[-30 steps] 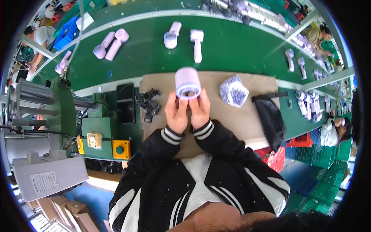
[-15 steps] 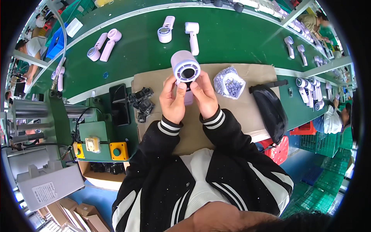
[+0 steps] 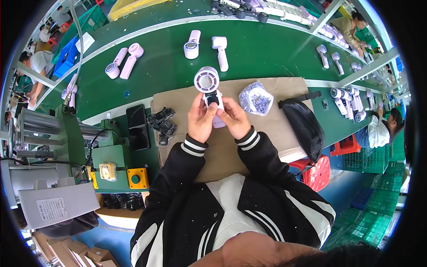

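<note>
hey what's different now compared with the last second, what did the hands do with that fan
Both hands, left hand and right hand, have slid from under the round head down onto the handle of the white fan, turning its ring face-up. The bag of parts and black pouch stayed put on the cardboard.

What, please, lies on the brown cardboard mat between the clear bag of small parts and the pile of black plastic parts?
In the head view, both hands, left hand and right hand, hold the white handheld fan there.

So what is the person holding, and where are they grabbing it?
A small white handheld fan. Both hands, left hand and right hand, grip its handle, with the round head sticking up above the fingers.
</note>
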### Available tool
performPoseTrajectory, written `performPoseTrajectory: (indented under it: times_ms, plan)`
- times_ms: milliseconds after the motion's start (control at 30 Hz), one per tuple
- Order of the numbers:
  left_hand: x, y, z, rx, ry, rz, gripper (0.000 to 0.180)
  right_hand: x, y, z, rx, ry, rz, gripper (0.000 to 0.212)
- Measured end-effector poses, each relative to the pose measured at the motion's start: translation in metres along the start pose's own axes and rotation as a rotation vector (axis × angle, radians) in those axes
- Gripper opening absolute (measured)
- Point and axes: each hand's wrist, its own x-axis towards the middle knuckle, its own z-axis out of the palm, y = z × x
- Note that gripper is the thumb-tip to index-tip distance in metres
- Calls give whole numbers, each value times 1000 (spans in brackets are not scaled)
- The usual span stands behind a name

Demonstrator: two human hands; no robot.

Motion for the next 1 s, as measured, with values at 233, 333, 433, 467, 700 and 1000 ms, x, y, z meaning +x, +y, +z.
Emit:
performPoseTrajectory:
  times_ms: [233,333,433,467,700,1000]
  plan:
    - [-1,-2,0,1,-99,11,48,-10,-6,-2,-77,48,3,33]
    - [-2,-5,2,32,-83,13,46,-13,-7,-1,-41,41,-56,34]
    - [-2,-4,2,21,-155,-50,51,-20,-5,-1,20,71,-46,35]
    - [-4,-1,4,23,-152,-70,55,-20,-1,-3,59,72,-34,35]
    - [-7,-11,-1,285,-211,-19,63,26,-54,-105,-306,290,47,40]
    - [-8,0,5,530,-334,-95,61,142,-19,-359,-1168,624,239,34]
